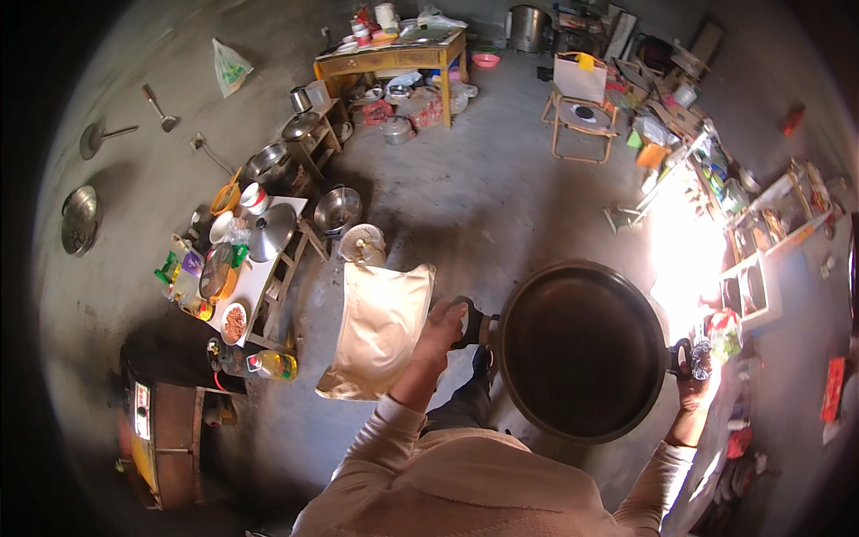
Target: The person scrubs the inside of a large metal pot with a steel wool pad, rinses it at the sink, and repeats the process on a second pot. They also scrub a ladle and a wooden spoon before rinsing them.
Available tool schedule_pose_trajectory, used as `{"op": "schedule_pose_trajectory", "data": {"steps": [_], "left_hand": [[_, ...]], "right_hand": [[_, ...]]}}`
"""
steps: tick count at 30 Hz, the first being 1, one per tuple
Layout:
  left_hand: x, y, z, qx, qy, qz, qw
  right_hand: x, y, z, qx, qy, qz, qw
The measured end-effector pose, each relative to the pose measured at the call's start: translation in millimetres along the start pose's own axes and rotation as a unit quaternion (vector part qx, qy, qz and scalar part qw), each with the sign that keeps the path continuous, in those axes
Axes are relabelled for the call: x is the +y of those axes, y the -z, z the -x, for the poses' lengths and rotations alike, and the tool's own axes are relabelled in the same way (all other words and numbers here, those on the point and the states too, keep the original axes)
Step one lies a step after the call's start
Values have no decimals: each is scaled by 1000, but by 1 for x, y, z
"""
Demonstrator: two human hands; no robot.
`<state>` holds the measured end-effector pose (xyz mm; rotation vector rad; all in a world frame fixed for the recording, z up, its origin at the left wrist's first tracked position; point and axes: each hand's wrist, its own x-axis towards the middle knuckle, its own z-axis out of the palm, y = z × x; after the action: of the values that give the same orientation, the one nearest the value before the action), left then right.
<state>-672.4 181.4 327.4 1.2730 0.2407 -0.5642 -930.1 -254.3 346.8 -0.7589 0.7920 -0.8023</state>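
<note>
A large round dark pan [582,352] with two loop handles is held in front of my body, its inner surface facing up. My left hand [444,327] is closed around the black left handle [472,322]. On the other side, my right hand [698,393] grips the right handle [682,359], its fingers partly washed out by bright light. A silvery ball [702,360], seemingly a steel wool scourer, shows at that same hand. Beside my left forearm is a cream-coloured fabric seat or cover [381,329]; whether they touch I cannot tell.
To the left stands a low white table [258,295] with a domed lid [272,232] and a plate of food [233,323]. An oil bottle [274,365] stands near a brown stove-like cabinet [178,436]. A folding chair [581,107] and wooden desk [389,62] are farther back.
</note>
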Motion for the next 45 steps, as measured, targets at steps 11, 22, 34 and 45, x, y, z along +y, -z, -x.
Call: {"op": "schedule_pose_trajectory", "data": {"steps": [11,22,34,45], "left_hand": [[61,-47,-164,22,-28,93,995],[90,-19,-310,153,-71,228,959],[117,36,-376,341,-174,318,867],[81,160,-392,487,-65,266,829]], "right_hand": [[23,-146,-213,-140,-39,-60,988],[103,-394,-375,-344,562,619,428],[324,-697,-511,-393,-392,179,813],[563,-878,-406,-413,-454,325,720]]}}
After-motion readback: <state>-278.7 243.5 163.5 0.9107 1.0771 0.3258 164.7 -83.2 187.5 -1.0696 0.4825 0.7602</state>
